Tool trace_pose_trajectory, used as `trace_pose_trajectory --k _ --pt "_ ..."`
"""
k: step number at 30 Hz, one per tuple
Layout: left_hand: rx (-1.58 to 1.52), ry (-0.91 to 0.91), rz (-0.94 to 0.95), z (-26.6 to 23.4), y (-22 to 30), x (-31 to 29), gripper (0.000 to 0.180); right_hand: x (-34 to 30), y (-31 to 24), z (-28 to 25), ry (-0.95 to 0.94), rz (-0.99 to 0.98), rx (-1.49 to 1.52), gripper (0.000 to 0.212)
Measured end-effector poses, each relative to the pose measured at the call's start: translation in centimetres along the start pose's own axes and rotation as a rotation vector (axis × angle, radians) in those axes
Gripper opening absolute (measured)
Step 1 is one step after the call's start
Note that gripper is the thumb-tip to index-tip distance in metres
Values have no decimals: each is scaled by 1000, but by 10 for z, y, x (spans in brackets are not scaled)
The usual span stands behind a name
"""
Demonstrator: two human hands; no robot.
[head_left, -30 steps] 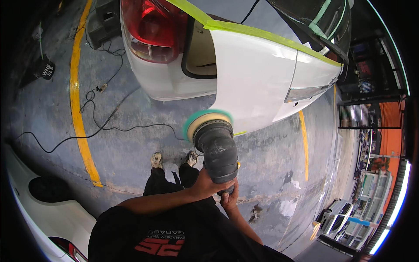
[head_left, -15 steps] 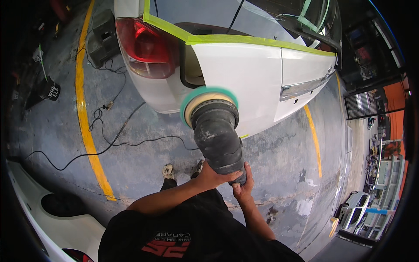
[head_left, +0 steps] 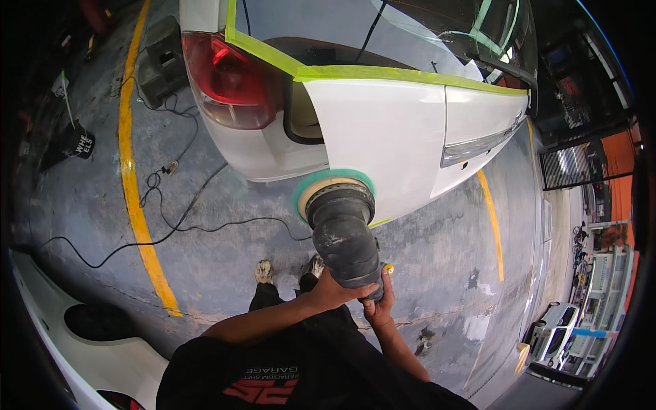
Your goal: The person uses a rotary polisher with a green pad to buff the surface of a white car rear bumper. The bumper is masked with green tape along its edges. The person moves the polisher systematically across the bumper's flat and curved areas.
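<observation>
A person holds a car polisher [head_left: 344,236] with both hands. The polisher has a fat, dark grey body that looks dusty and scuffed. At its far end sits a round, soft foam pad [head_left: 328,186] with a green rim and a tan middle. The pad rests against the lower edge of a white car [head_left: 383,130]. A small yellow knob [head_left: 387,269] sticks out near the back of the tool.

The car's paint is smooth and shiny. Strips of bright green masking tape [head_left: 355,72] run along the edge of its back window. A big red tail light [head_left: 229,78] curves around the corner, glossy like candy.

The left hand [head_left: 333,292] comes up from below and wraps around the back end of the polisher, its fingers closed tight on it. The right hand [head_left: 378,309] sits just beside it, under the tool, with fingers curled up around the same end. Both forearms reach forward and meet at the tool.

The floor [head_left: 225,253] is rough grey concrete with worn patches. A thick yellow line [head_left: 137,205] is painted on it. A thin black cord [head_left: 171,232] snakes across it in loops. Two dusty shoes [head_left: 265,271] stand below the polisher
</observation>
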State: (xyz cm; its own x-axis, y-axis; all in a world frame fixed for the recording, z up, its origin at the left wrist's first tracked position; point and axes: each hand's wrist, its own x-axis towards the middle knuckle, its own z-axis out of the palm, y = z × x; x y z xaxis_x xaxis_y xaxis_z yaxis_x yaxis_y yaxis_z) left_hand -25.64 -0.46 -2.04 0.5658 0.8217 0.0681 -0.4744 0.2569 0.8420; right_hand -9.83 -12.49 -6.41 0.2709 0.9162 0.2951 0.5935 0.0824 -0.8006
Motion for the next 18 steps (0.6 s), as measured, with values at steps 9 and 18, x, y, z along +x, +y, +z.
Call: trace_pose_trajectory --k 9,18 --pt "249 78 167 24 46 77 87 53 6 8 106 125 243 113" --pt "349 128 82 43 47 74 82 26 4 11 150 196 346 105"
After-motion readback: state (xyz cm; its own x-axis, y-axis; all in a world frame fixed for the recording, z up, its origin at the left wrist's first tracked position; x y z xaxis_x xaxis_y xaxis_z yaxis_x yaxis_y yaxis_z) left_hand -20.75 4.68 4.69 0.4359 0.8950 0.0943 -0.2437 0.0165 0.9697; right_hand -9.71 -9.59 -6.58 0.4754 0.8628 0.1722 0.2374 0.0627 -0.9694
